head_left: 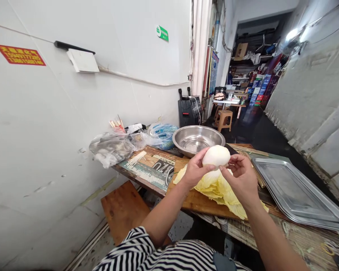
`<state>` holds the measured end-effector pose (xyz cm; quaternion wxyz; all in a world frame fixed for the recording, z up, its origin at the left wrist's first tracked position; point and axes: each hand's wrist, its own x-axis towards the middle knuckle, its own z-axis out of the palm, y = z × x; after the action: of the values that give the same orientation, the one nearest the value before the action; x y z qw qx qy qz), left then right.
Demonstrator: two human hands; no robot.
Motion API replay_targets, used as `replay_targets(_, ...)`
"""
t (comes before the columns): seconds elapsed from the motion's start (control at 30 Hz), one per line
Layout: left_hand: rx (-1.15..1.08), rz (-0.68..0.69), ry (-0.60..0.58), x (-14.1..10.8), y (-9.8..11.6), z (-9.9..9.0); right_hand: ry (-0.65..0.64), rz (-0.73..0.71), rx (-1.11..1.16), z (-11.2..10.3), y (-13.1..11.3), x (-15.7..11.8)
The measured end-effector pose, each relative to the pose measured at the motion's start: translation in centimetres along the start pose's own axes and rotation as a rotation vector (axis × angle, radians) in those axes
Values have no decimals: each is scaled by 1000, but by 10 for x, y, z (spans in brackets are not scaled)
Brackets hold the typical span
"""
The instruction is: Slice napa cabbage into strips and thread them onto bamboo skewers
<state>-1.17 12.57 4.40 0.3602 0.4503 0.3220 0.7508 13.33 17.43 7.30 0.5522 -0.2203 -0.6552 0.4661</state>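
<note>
Both of my hands are raised over a wooden cutting board (192, 201), around a pale, rounded cabbage leaf (216, 156) with its smooth white base upward. My left hand (196, 169) grips its left side, thumb across the lower edge. On the other side, my right hand (241, 177) has its thumb pressed to the lower right edge and its fingers curled behind. Yellow cabbage leaves (214, 190) lie spread on the board beneath my hands, partly covered by them. Just behind stands a wide steel basin (199, 139).
Stacked metal trays (296, 192) lie to the right, beside thin bamboo skewers (252, 150). At left are enoki mushrooms (136, 159) and plastic bags (113, 146) against the white wall. Beyond the table stand a black speaker (190, 111) and a brown stool (224, 119).
</note>
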Motion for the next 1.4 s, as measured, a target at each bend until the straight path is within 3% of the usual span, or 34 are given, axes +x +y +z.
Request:
replay_targets(0.37, 403, 356, 98, -8, 4, 7, 28, -94, 58, 6, 0, -4)
replay_targets(0.57, 257, 208, -37, -10, 9, 13, -206, -49, -70, -10, -10, -1)
replay_targets(0.7, 210, 128, -61, -6, 17, 12, -165, -78, -200, -19, -12, 2)
replay_targets(0.9, 108, -56, -256, -1, 24, 6, -201, -10, -192, -23, -17, 5)
replay_targets(1.07, 94, -114, -248, -1, 26, 7, -204, -2, -157, -23, -20, 4)
replay_targets(1.4, 291, -235, -246, -4, 42, 8, -210, 41, -138, -24, -19, 1)
